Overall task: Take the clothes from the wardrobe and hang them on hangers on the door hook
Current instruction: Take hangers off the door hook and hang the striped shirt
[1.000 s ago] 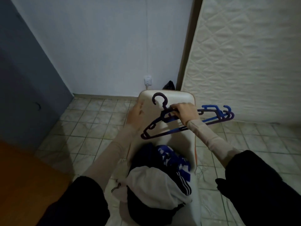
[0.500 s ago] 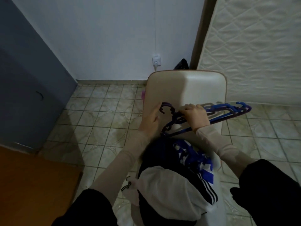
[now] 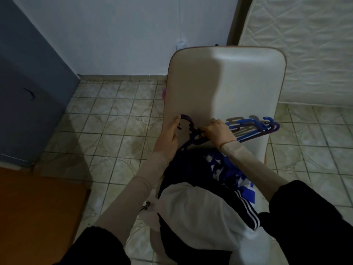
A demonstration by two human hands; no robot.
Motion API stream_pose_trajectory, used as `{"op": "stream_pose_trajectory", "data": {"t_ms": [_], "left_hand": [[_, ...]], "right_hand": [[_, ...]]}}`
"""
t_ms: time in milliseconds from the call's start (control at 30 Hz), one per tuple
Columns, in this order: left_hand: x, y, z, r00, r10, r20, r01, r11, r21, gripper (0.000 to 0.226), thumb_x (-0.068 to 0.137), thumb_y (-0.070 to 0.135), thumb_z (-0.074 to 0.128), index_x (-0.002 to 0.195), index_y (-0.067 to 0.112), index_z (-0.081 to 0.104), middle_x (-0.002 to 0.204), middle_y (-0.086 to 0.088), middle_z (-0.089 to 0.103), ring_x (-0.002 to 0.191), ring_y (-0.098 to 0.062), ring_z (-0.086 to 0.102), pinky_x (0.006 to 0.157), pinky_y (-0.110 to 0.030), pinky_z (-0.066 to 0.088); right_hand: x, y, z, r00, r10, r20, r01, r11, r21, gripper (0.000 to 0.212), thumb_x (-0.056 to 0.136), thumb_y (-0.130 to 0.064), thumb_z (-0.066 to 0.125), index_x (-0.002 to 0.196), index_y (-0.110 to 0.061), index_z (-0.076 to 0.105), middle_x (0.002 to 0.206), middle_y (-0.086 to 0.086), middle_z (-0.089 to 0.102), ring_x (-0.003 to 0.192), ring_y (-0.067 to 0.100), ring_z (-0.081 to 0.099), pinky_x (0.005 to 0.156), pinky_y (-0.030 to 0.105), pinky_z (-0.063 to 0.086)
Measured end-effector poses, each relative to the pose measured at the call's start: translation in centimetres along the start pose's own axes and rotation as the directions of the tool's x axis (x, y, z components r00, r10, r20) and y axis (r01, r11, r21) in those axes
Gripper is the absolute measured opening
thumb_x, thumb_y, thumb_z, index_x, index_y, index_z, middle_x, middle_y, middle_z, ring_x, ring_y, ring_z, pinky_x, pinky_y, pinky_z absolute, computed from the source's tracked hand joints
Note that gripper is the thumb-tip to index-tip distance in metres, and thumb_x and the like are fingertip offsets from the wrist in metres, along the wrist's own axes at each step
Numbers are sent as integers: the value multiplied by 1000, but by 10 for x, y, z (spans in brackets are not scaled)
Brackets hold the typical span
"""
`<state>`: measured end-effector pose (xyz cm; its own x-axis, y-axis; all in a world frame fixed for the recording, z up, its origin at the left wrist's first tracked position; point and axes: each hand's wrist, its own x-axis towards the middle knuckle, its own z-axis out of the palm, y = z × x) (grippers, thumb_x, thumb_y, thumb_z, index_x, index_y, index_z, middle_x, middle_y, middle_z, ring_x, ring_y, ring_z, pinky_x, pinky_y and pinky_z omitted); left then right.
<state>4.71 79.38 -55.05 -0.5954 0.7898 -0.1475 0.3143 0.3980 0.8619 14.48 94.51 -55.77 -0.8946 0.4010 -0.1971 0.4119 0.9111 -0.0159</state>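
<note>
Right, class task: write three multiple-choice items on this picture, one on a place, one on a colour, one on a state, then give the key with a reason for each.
1. Where does the pile of clothes lie?
A. on the chair seat
B. on the tiled floor
C. on the mattress

2. What colours are the hangers?
A. red and yellow
B. blue and purple
C. white and green

3. What is the right hand doing?
A. hanging loose and idle
B. pressing flat on the wall
C. gripping the bunch of hangers

Key:
1. A, the clothes are heaped on the cream chair, below its backrest.
2. B, blue and purple arms stick out to the right of the hand.
3. C, its fingers curl round the hangers, while the left hand touches the purple hook.
</note>
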Motion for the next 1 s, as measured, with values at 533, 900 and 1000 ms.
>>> {"op": "stream_pose_trajectory", "data": {"t_ms": [533, 900, 1000], "left_hand": [[2, -13, 25, 998, 59, -3, -56, 969, 242, 71, 87, -10, 33, 148, 17, 7, 157, 0, 13, 142, -17, 20, 117, -31, 19], [-2, -21, 65, 997, -12, 75, -1, 986, 165, 63, 93, -4, 32, 148, 14, 10, 157, 0, 11, 144, -14, 13, 113, -18, 10], [-1, -29, 76, 995, -46, 86, 32, 987, 156, 61, 94, 0, 34, 148, 15, 10, 156, -1, 13, 143, -18, 17, 117, -28, 15]], "right_hand": [[20, 27, 25, 989, -13, -151, 23, 997, 71, 30, 87, -22, 55, 116, -17, 61, 118, 7, 60, 109, 27, 46, 87, 32, 22], [2, 51, 55, 996, 83, -43, -67, 952, 297, 34, 79, -7, 63, 114, -8, 62, 117, 12, 57, 103, 35, 59, 90, 44, 47], [-1, 52, 60, 993, 99, -60, -74, 943, 325, 31, 77, -3, 64, 108, -2, 61, 109, 17, 56, 94, 38, 60, 82, 46, 49]]}}
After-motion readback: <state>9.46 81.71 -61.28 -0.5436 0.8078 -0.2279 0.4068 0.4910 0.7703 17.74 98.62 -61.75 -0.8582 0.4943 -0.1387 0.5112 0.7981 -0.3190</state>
